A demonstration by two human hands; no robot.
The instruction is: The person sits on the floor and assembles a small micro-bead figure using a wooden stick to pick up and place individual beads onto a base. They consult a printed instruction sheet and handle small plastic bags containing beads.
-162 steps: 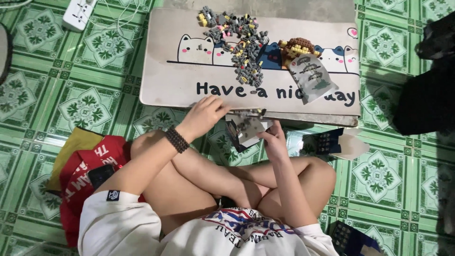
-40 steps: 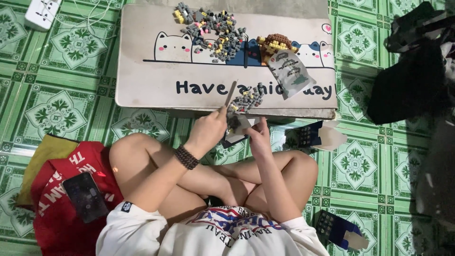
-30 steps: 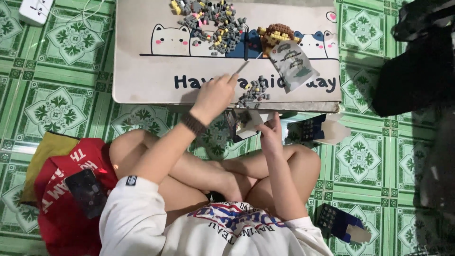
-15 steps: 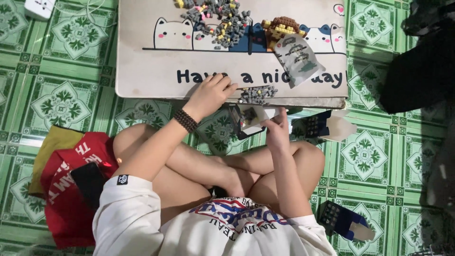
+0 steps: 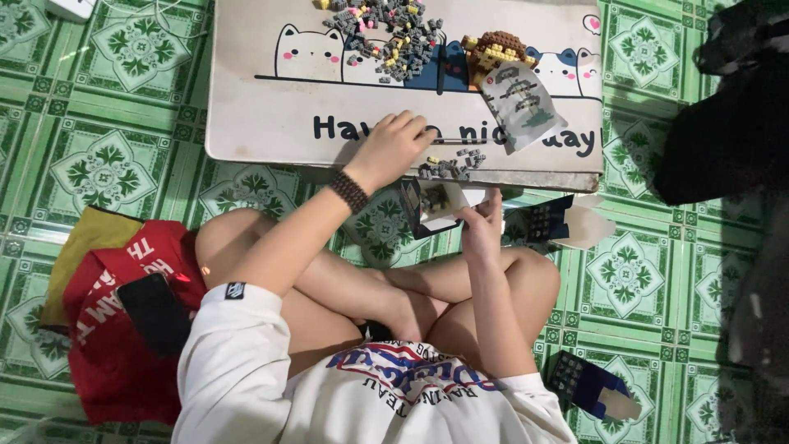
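The left hand (image 5: 393, 148) is resting on the low table (image 5: 263, 123) near its front edge, fingers curled narrow around what seems a thin dark tool, though I cannot tell this for sure. The small pile of bricks (image 5: 448, 167) is lying just beside these fingers, toward the table's right, spreading along the front edge. The right hand (image 5: 483, 226) is holding an instruction booklet (image 5: 434, 205) below that edge, so the left hand is nearer.
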